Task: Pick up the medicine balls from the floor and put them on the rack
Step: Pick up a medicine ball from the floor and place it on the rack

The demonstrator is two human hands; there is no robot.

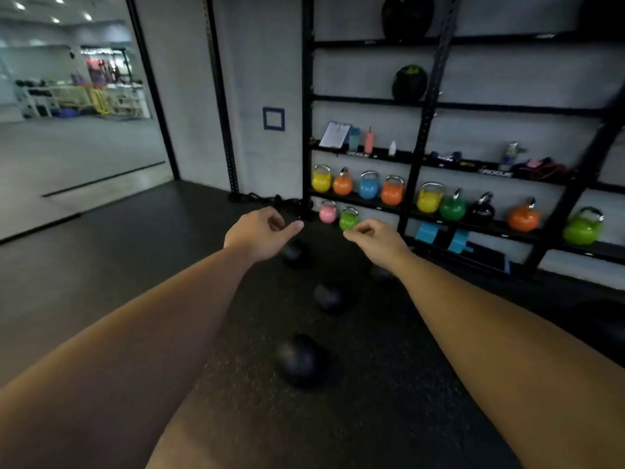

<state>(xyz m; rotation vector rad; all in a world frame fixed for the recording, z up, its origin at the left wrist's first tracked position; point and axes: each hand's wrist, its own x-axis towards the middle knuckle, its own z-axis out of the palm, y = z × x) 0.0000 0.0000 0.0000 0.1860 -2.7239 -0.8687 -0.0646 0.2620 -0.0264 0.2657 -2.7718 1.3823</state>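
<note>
Medicine balls (298,360) on floor (101,265) below empty, loosely curled left hand (260,233) and right hand (375,240)

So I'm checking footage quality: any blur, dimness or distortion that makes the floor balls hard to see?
Head view: soft motion blur throughout; wide-angle bending bows the rack uprights; the dim floor nearly swallows the black medicine balls; the mirror's ceiling lights glare at upper left.

Kettlebells (368,187) – clipboard (334,134) above.
</note>
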